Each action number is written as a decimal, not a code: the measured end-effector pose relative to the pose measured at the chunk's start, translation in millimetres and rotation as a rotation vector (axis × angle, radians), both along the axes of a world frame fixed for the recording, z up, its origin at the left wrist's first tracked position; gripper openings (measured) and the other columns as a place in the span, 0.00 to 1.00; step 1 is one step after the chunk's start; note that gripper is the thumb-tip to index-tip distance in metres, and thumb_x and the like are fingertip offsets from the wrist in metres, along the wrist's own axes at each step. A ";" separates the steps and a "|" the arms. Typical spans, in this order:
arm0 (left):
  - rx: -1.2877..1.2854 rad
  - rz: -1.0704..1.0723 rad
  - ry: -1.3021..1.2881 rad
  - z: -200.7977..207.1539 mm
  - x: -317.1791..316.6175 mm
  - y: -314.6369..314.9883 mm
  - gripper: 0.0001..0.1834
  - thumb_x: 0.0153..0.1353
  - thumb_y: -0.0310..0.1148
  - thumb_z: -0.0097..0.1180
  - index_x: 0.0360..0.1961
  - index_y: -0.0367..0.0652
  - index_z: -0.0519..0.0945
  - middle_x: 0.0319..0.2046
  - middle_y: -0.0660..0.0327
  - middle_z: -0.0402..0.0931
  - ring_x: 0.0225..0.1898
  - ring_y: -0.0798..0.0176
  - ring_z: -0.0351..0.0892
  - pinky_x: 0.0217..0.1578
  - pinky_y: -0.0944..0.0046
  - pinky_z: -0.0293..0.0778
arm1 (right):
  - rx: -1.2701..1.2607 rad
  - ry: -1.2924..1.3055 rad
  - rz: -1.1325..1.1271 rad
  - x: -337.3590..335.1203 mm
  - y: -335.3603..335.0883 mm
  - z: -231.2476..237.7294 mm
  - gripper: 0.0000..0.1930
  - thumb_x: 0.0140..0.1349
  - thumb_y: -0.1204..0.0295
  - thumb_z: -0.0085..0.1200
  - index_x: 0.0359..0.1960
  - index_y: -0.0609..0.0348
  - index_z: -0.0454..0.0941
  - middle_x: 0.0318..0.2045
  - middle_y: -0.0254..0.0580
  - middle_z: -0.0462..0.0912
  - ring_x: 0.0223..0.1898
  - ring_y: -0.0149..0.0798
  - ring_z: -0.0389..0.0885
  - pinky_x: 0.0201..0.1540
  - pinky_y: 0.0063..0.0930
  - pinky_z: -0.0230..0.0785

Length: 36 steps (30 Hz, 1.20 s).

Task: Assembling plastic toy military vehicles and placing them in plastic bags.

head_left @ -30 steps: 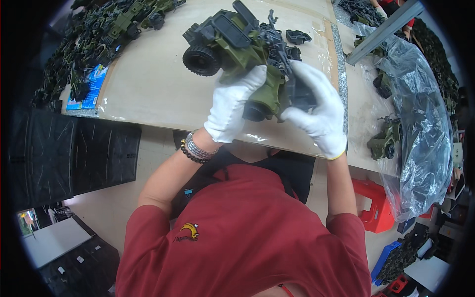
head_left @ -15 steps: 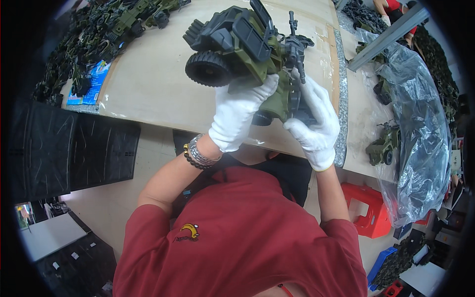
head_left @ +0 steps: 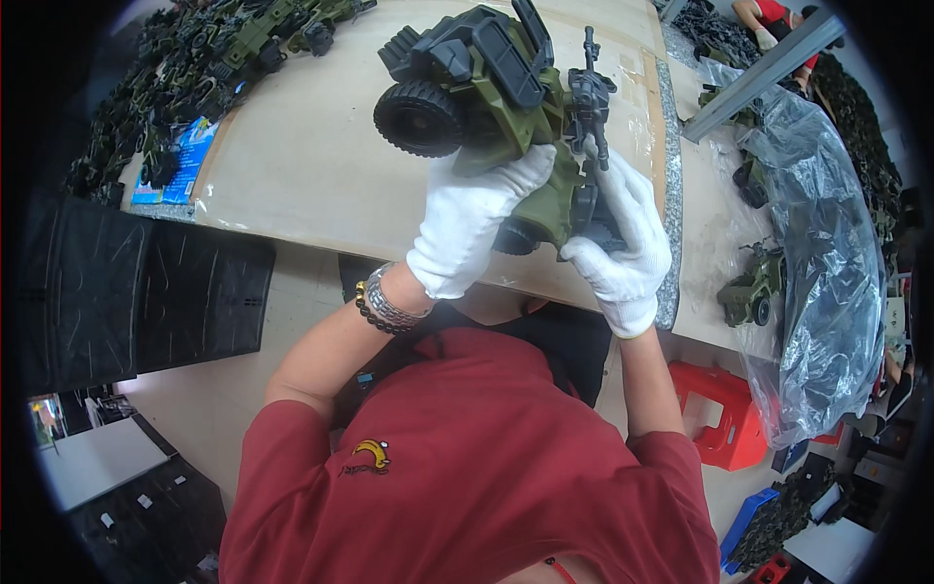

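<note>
A green and dark grey toy military truck [head_left: 511, 107] is held up tilted over the table's near edge, one black wheel facing left and a grey toy gun standing out on its right side. Gripping its body from the left is my gloved left hand [head_left: 477, 209], thumb and fingers closed round the green side. My right hand [head_left: 628, 248], also in a white glove, clasps the truck's right end between thumb and fingers, close under the gun. The undersides of both grips are hidden by the toy.
A beige board-topped table [head_left: 302, 146] lies under the toy. Heaped toy vehicles [head_left: 233, 49] fill its far left. To the right are a clear plastic sheet [head_left: 817, 243], a single toy truck [head_left: 754, 292], a metal post [head_left: 764, 73] and a red stool [head_left: 720, 414]. Black crates [head_left: 146, 292] stand left.
The toy truck has turned slightly in my hands, its wheel and gun shifting a little to the right. Both hands keep nearly the same place and hold.
</note>
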<state>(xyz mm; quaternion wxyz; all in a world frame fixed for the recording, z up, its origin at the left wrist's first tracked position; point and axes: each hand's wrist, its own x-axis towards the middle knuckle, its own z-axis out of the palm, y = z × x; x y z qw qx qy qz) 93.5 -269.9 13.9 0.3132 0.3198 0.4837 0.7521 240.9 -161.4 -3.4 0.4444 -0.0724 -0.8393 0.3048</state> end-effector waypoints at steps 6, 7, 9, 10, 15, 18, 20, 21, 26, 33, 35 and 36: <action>0.001 0.007 0.018 -0.9 2.2 -2.1 0.16 0.66 0.35 0.62 0.51 0.38 0.80 0.42 0.65 0.81 0.41 0.73 0.79 0.45 0.69 0.77 | 0.072 0.021 0.028 -1.0 3.6 -2.1 0.40 0.41 0.67 0.72 0.62 0.60 0.75 0.59 0.54 0.77 0.55 0.53 0.77 0.57 0.39 0.71; -0.033 0.009 -0.014 1.8 2.5 -2.7 0.16 0.64 0.33 0.65 0.50 0.37 0.80 0.42 0.64 0.82 0.42 0.72 0.80 0.45 0.69 0.76 | 0.106 0.032 0.040 -0.9 4.4 -2.8 0.40 0.42 0.66 0.72 0.62 0.60 0.74 0.59 0.55 0.77 0.55 0.53 0.77 0.57 0.40 0.70; -0.068 0.012 -0.046 2.1 1.8 -2.6 0.16 0.61 0.31 0.67 0.49 0.37 0.81 0.43 0.63 0.83 0.42 0.71 0.80 0.46 0.69 0.75 | 0.089 0.022 0.054 0.1 2.8 -3.1 0.40 0.43 0.65 0.72 0.62 0.60 0.74 0.59 0.55 0.77 0.55 0.54 0.77 0.57 0.41 0.70; -0.027 0.034 0.025 -1.1 0.5 -1.7 0.16 0.61 0.31 0.67 0.49 0.37 0.81 0.43 0.62 0.83 0.42 0.71 0.80 0.46 0.68 0.75 | 0.072 0.012 0.067 0.7 2.1 -3.8 0.40 0.43 0.64 0.72 0.62 0.60 0.74 0.59 0.55 0.76 0.55 0.55 0.76 0.58 0.41 0.69; -0.030 -0.005 0.105 1.7 -5.3 -5.3 0.17 0.60 0.31 0.68 0.48 0.37 0.81 0.43 0.62 0.83 0.43 0.70 0.81 0.46 0.68 0.76 | 0.170 -0.122 0.087 6.1 1.4 2.1 0.40 0.56 0.53 0.65 0.68 0.57 0.67 0.63 0.57 0.72 0.60 0.55 0.74 0.59 0.40 0.68; -0.034 -0.011 0.036 -12.6 -8.2 -6.8 0.16 0.68 0.36 0.60 0.52 0.41 0.78 0.45 0.63 0.80 0.43 0.69 0.80 0.48 0.66 0.77 | 0.214 -0.212 0.104 4.5 2.7 9.0 0.40 0.57 0.49 0.62 0.66 0.60 0.68 0.64 0.57 0.71 0.59 0.58 0.73 0.60 0.44 0.66; 0.027 -0.065 -0.408 -14.1 -7.1 -4.5 0.20 0.70 0.40 0.56 0.58 0.42 0.75 0.51 0.61 0.78 0.48 0.66 0.80 0.51 0.62 0.76 | 0.267 -0.302 0.087 -2.4 -2.6 29.7 0.43 0.52 0.50 0.66 0.62 0.68 0.68 0.63 0.59 0.70 0.58 0.60 0.70 0.62 0.45 0.64; 0.060 -0.114 -0.514 -14.0 -6.5 -3.4 0.24 0.70 0.44 0.54 0.61 0.43 0.71 0.54 0.58 0.77 0.53 0.63 0.79 0.55 0.59 0.75 | 0.211 -0.254 0.110 -7.8 -4.0 36.7 0.47 0.47 0.45 0.67 0.63 0.68 0.68 0.62 0.62 0.70 0.60 0.61 0.70 0.63 0.46 0.63; 0.019 -0.397 -1.051 20.0 3.7 -16.1 0.29 0.68 0.57 0.52 0.57 0.45 0.75 0.54 0.58 0.77 0.56 0.56 0.75 0.57 0.54 0.72 | 0.313 0.020 -0.104 -25.9 -33.1 35.1 0.49 0.32 0.46 0.70 0.61 0.52 0.73 0.62 0.51 0.69 0.57 0.56 0.67 0.60 0.54 0.62; -0.240 -0.029 0.648 0.6 26.2 -15.4 0.25 0.74 0.50 0.45 0.60 0.43 0.71 0.54 0.59 0.76 0.54 0.60 0.76 0.55 0.60 0.73 | 0.327 0.280 -0.156 -38.8 -0.2 33.0 0.21 0.39 0.56 0.67 0.34 0.52 0.81 0.40 0.40 0.80 0.38 0.48 0.75 0.43 0.42 0.68; -0.196 -0.100 0.190 -11.8 17.5 -12.1 0.25 0.73 0.50 0.46 0.61 0.42 0.70 0.54 0.58 0.75 0.55 0.60 0.76 0.56 0.60 0.73 | 0.344 0.197 -0.161 -35.8 3.4 31.3 0.24 0.41 0.53 0.68 0.39 0.52 0.81 0.42 0.40 0.80 0.40 0.47 0.75 0.47 0.42 0.67; -0.175 -0.133 -0.040 -18.9 11.6 -10.1 0.25 0.73 0.50 0.46 0.61 0.42 0.70 0.54 0.58 0.75 0.55 0.59 0.76 0.57 0.59 0.72 | 0.347 0.195 -0.173 -33.7 3.1 32.2 0.24 0.41 0.53 0.68 0.39 0.52 0.81 0.42 0.40 0.80 0.40 0.47 0.75 0.47 0.42 0.67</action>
